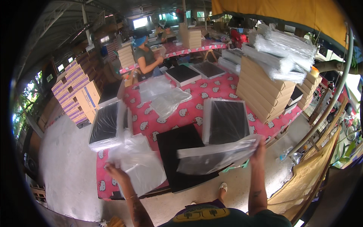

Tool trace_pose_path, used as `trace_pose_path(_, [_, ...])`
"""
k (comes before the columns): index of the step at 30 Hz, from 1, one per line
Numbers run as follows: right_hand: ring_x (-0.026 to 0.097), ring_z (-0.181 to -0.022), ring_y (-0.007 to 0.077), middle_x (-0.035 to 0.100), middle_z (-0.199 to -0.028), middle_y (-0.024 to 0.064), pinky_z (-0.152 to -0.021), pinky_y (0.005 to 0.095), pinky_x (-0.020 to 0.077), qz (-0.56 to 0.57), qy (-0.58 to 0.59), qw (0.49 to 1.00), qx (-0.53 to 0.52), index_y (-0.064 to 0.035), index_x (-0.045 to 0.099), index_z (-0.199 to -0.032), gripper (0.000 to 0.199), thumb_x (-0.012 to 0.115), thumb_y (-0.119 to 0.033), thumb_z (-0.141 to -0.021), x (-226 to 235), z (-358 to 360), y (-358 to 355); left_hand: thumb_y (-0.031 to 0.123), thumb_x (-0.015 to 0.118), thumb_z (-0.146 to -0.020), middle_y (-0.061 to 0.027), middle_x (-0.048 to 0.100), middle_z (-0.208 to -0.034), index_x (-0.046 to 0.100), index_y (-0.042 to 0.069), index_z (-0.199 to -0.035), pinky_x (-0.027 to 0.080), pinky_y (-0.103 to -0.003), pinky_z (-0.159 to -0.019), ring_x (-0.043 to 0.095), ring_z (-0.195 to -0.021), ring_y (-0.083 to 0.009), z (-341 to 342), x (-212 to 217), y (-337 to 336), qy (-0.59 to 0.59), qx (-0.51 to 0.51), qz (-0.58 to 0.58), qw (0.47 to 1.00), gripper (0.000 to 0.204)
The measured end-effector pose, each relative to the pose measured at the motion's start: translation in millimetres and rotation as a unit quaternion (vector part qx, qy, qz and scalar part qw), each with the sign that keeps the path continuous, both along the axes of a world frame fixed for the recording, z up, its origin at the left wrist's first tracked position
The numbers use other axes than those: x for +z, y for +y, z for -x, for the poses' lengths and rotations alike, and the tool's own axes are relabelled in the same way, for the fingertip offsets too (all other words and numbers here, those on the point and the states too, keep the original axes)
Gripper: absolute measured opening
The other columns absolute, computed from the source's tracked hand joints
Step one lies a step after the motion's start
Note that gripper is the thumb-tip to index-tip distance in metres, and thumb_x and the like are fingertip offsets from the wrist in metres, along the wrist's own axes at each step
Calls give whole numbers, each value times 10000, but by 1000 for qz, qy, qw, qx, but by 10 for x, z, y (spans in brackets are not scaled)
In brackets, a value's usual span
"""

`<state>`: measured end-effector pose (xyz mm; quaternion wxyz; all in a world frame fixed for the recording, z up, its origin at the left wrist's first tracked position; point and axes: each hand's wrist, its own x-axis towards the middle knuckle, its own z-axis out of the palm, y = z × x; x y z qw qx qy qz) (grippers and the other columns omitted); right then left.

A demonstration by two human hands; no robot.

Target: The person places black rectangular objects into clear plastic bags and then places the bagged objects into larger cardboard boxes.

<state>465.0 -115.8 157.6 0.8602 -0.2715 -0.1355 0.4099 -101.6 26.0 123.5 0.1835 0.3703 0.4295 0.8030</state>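
Observation:
My right hand (259, 151) is closed on one end of a clear plastic bag (215, 157), which hangs across the table's near edge. Part of a flat black panel (179, 155) lies beneath that bag. My left hand (115, 171) is beside a loose pile of clear plastic bags (141, 166) at the near left corner; its fingertips are blurred against the plastic, so its grip is unclear. Behind the pile stands a stack of black panels in clear plastic (106, 121). Another plastic-wrapped black panel (227, 119) lies beyond my right hand.
The table has a pink cartoon-print cover (196, 94). More plastic bags (164, 96) lie mid-table. Brown cartons (261, 90) topped with bagged plastic (283, 49) rise at right; boxes (77, 92) stand at left. A co-worker (147, 56) stands at the far side near black panels (183, 73).

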Motion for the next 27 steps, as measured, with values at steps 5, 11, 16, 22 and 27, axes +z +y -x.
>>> trace_pose_path(5, [605,-858,145,620,-990,54,-767,294,504,-13,-226,956,-186,-79,547,-1082,184,586,-183,-936,781,328,8,147,429,-981,-163,524,-1006,490,-47,-1067,429,-392,-873,508,-931,-251,-400,808,-94,326,378,-36,866,221])
trace_pose_path(11, [518,-805,46,592,-896,-28,-708,206,420,35,-257,957,131,-68,583,-1133,193,548,-127,-953,227,1390,319,264,633,-843,-190,636,-1127,631,17,-1114,459,-413,-927,595,-1058,-366,-729,-291,-159,699,55,244,670,366])
trace_pose_path(16, [551,-833,62,616,-919,6,-761,227,459,62,-180,928,321,-22,614,-1108,216,612,-113,-912,107,2299,238,203,624,-920,-31,645,-849,633,-17,-1033,458,-228,-656,559,-745,-68,-1937,524,-876,113,-437,131,883,248])
trace_pose_path(22, [606,-885,118,646,-950,59,-820,255,486,32,-115,948,294,-18,617,-941,108,668,-18,-846,-91,2450,41,143,614,-912,-24,598,-640,626,-21,-855,406,-243,-518,498,-589,-55,-1817,502,-1060,209,-295,140,922,174])
trace_pose_path(27, [598,-895,131,640,-942,36,-861,277,478,-91,-25,965,243,-57,607,-922,111,638,22,-850,-188,2418,-221,74,576,-902,-91,634,-667,621,-30,-886,462,-281,-553,590,-583,-138,-1794,378,-1073,244,-239,136,930,114])
